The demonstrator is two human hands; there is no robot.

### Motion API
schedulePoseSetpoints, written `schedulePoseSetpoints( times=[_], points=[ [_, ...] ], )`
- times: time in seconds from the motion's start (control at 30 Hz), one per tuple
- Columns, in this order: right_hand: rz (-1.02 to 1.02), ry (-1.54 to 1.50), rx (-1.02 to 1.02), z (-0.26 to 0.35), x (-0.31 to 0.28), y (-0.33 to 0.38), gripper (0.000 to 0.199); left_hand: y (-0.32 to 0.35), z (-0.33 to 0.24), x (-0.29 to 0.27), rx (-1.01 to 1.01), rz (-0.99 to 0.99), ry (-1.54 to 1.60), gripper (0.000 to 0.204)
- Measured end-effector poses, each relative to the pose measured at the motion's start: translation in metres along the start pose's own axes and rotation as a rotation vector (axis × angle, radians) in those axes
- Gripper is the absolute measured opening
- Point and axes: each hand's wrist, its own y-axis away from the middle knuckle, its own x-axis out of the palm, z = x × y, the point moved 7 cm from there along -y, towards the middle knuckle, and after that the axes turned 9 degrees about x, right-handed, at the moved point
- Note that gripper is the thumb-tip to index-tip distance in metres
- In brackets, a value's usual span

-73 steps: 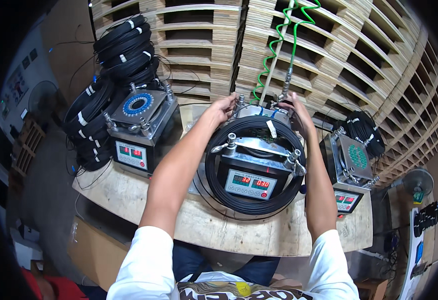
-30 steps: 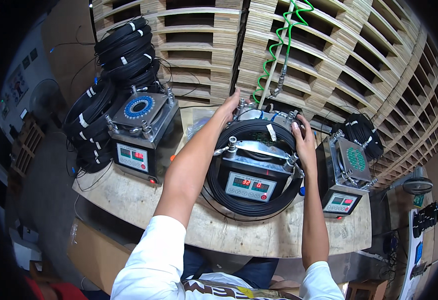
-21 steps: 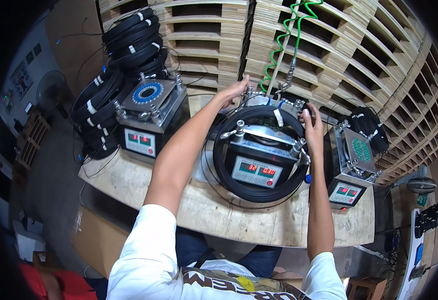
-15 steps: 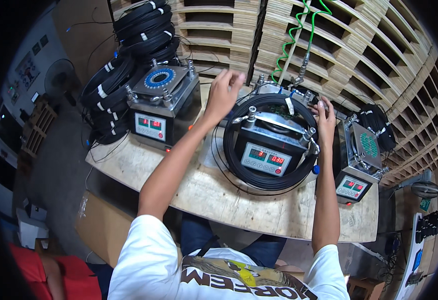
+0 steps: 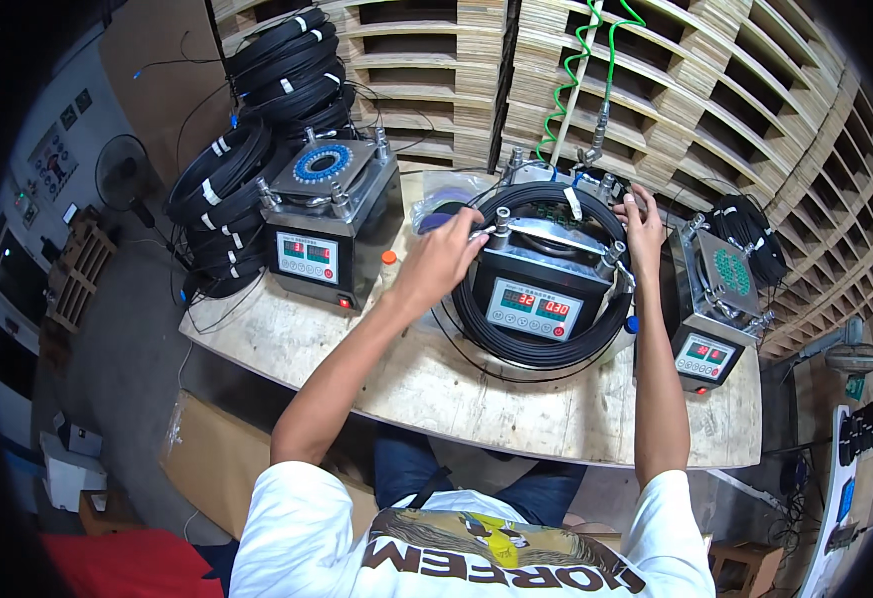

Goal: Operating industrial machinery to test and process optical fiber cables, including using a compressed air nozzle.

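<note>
A coil of black cable [image 5: 611, 334] rings the middle bench-top machine [image 5: 489, 269], a dark box with a red-lit display and metal posts at its top corners. At the machine's front left post, my left hand [image 5: 441, 261] has its fingers closed on a small metal lever [image 5: 483, 233]. My right hand [image 5: 643, 231] is by the rear right post [image 5: 607, 187], just beyond the coil's right side. Its fingers are bent together, and what they hold, if anything, is hidden. A white tie [image 5: 573, 203] wraps the coil's far side.
Similar machines stand at left [image 5: 302, 254] and right [image 5: 707, 344] on the wooden table [image 5: 416, 404]. Stacked black cable coils [image 5: 282, 75] rise at the back left. Wooden pallets [image 5: 411, 75] form the backdrop. A green coiled hose [image 5: 578, 75] hangs behind. An orange-capped bottle [image 5: 388, 261] stands between machines.
My left hand has come down from above the left rear of the coil to the front left post and closed on the lever. My right hand has shifted slightly. The middle display's digits differ.
</note>
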Motion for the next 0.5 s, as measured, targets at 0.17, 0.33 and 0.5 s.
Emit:
schedulePoseSetpoints(
  times=[0.17,0.33,0.5],
  points=[
    [-0.022,-0.076,0.085,0.007,0.005,0.01,0.048,0.004,0.006,0.007,-0.213,0.021,0.058,0.021],
    [-0.017,-0.038,0.033,0.002,0.0,0.005,0.049,0.001,-0.002,0.046,-0.325,0.026,0.535,0.021],
    [-0.107,-0.12,-0.024,0.001,-0.003,0.004,0.037,-0.008,-0.007,0.055,-0.463,0.014,0.56,0.022]
  ],
)
